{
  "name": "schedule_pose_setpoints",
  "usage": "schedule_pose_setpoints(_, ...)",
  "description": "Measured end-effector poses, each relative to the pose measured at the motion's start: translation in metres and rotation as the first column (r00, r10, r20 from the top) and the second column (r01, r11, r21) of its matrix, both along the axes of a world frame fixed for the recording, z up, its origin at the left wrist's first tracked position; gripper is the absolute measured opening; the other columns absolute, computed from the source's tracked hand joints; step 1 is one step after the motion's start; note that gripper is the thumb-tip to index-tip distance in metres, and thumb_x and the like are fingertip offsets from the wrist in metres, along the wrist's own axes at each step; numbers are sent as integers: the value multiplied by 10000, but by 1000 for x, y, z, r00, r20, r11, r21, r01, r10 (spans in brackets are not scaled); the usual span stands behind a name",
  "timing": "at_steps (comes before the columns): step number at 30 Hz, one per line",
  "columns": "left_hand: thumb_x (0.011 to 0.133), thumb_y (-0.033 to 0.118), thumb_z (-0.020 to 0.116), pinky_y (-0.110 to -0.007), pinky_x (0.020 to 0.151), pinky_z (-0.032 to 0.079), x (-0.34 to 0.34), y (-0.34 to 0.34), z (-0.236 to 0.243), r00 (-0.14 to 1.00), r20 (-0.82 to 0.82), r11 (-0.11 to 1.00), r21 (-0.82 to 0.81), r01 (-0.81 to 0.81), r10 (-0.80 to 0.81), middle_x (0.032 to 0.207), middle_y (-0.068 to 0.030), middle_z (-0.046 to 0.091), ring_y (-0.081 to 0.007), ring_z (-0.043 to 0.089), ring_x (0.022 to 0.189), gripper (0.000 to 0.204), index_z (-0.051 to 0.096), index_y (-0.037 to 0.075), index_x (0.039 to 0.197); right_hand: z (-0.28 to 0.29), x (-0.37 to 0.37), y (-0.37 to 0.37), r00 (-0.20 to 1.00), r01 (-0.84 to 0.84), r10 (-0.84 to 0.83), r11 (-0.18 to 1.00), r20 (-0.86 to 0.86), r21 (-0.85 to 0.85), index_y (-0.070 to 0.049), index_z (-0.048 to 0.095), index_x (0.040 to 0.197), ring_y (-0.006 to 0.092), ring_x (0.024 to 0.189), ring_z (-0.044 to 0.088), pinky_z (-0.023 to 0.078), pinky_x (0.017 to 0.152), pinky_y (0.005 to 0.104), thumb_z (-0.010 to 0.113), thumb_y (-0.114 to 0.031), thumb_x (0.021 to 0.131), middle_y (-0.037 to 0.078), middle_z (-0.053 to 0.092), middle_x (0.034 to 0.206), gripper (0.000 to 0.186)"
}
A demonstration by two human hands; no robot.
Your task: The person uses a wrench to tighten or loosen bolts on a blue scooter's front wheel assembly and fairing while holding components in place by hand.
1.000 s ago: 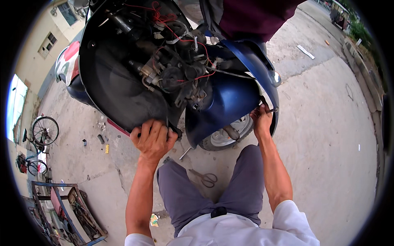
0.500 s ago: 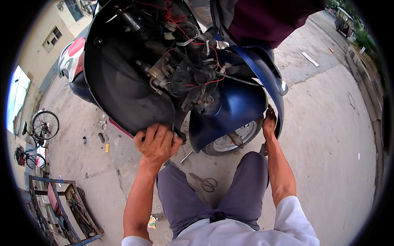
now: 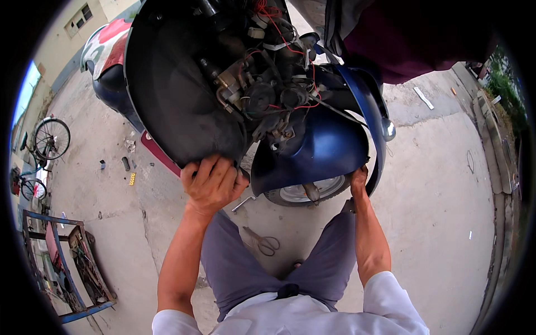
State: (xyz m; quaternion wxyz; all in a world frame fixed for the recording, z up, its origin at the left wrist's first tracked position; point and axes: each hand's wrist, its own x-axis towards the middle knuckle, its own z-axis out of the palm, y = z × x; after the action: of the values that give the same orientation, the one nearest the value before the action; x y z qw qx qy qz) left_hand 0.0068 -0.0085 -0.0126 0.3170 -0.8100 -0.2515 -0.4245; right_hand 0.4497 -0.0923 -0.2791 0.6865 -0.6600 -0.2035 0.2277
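Note:
My left hand [image 3: 215, 181] has its fingers wrapped over the lower edge of the black inner panel [image 3: 167, 100] of a partly dismantled scooter. Inside it, red wires [image 3: 268, 11], hoses and brass-coloured fittings [image 3: 231, 84] are exposed. My right hand [image 3: 358, 181] is closed at the lower right edge of the blue front fender [image 3: 321, 145], its fingertips partly hidden there. The front wheel [image 3: 285, 195] shows beneath the fender. A narrower blue panel [image 3: 371, 123] with a chrome lamp [image 3: 388, 128] runs beside it on the right. Scissors [image 3: 262, 241] and a wrench [image 3: 243, 204] lie between my knees and near the wheel.
A maroon and grey cloth shape [image 3: 413, 39] hangs over the top of the scooter. A bicycle [image 3: 51, 139] stands at left, with a blue metal frame [image 3: 67, 268] below it on the concrete ground [image 3: 435, 223]. A low curb [image 3: 497, 151] runs along the right.
The view has shifted, so the surroundings sit higher in the picture. My right hand has slid a little down along the fender's edge. My left hand keeps its hold on the black panel.

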Motion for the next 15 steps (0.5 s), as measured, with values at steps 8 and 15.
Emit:
schedule_pose_setpoints(8,710,204,718,-369,848,351,-6,0,-4,998,45,999,-6,44,-44,855,17,681,-164,651,846,118,625,134,692,25,-24,-43,965,76,-28,981,260,-177,45,651,1323,244,1087,636,483,980,370,535,-419,1018,160,702,1207,567)
schedule_pose_setpoints(15,700,201,727,-376,849,364,-13,-1,-6,999,28,999,-11,38,-38,893,13,685,-167,652,904,119,634,126,701,11,-49,-67,977,74,-45,988,209,-133,57,696,1073,175,893,596,484,844,346,570,-372,1005,77,694,989,452)
